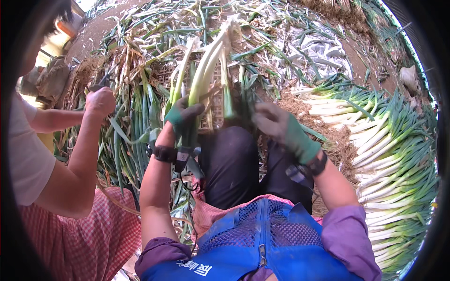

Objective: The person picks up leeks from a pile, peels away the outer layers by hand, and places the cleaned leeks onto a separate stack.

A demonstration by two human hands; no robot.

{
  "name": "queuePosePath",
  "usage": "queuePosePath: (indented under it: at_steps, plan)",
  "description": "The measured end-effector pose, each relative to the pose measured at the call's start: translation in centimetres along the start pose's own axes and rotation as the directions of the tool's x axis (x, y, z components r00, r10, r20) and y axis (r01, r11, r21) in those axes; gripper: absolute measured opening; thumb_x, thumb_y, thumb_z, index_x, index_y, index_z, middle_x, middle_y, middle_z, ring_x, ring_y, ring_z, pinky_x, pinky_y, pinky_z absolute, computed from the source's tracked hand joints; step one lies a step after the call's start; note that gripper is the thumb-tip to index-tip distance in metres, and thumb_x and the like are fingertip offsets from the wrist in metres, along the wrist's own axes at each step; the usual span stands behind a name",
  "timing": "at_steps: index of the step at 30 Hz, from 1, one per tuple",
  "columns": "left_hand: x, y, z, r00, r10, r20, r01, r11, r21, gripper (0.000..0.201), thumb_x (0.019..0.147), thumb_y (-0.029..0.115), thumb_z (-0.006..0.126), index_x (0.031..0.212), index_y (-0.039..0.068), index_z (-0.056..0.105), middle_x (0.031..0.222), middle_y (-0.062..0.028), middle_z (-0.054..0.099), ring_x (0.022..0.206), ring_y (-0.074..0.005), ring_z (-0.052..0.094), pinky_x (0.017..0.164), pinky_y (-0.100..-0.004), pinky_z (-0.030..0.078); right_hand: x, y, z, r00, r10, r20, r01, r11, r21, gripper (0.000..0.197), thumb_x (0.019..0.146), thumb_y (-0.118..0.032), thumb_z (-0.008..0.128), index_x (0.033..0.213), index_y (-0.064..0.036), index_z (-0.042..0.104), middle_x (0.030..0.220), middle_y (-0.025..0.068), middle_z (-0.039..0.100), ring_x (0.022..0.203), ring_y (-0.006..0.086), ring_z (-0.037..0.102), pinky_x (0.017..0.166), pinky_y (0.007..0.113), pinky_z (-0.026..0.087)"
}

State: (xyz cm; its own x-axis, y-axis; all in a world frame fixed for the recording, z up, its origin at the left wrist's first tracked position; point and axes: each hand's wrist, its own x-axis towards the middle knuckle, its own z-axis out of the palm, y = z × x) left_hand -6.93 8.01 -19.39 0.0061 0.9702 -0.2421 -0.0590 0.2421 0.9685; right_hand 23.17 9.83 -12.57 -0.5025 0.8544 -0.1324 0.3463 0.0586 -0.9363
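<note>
My left hand, in a green and grey glove, is closed around the green part of a thick long green onion. Its white root end points up and away from me. More green onions stand beside it, over a light woven plastic crate. To the right, my right hand wears a matching glove and is smeared by motion. It is near dark green leaves, also blurred; whether it grips any of them I cannot make out.
Stripped green onions lie in a long row on my right, beside brown root fibres. Leaf scraps litter the ground ahead. At my left a co-worker's hand is near untrimmed green onions.
</note>
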Motion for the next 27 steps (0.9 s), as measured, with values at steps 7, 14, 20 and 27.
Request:
queuePosePath:
  at_steps: [7,14,20,27]
  plan:
    - [-3.9,3.4,1.6,0.982,-0.129,0.142,0.132,0.991,-0.013,0.045,0.081,0.019,0.071,0.121,0.001,0.059,0.091,-0.0031,0.063,0.076,-0.0118,0.059,0.067,-0.0256,0.050,10.7,2.1,3.9,0.971,-0.200,0.135,0.046,0.701,0.712,0.021,0.095,-0.017,0.057,0.109,-0.0024,0.055,0.103,0.0057,0.059,0.088,0.0196,0.060,0.082,0.031,0.053]
    - [-2.7,2.7,0.0,0.999,0.033,0.037,-0.036,0.995,0.089,0.043,0.082,0.014,0.071,0.120,0.000,0.055,0.096,-0.0038,0.064,0.085,-0.0104,0.061,0.078,-0.0257,0.051,11.5,2.7,4.1,0.996,0.007,0.086,-0.084,0.275,0.958,0.034,0.092,-0.033,0.062,0.110,-0.0054,0.053,0.087,0.0089,0.060,0.081,0.0193,0.061,0.078,0.036,0.053]
    - [-0.6,0.5,1.3,0.948,-0.121,0.295,-0.030,0.887,0.460,0.056,0.084,0.023,0.074,0.131,0.003,0.051,0.098,-0.0020,0.062,0.085,-0.0101,0.058,0.076,-0.0228,0.048,10.7,0.7,3.9,0.999,0.034,-0.038,0.023,0.372,0.928,0.046,0.088,-0.035,0.067,0.116,-0.0034,0.051,0.097,0.0101,0.063,0.087,0.0231,0.059,0.081,0.040,0.050]
    - [4.8,-0.6,-6.5,0.979,-0.128,-0.159,0.163,0.960,0.229,0.051,0.082,0.029,0.074,0.123,0.002,0.059,0.112,-0.0099,0.066,0.101,-0.0178,0.062,0.087,-0.0286,0.049,10.4,3.6,-0.1,0.974,0.116,-0.193,0.113,0.490,0.864,0.032,0.086,-0.024,0.071,0.107,-0.0049,0.056,0.089,0.0096,0.063,0.082,0.0205,0.061,0.078,0.032,0.055]
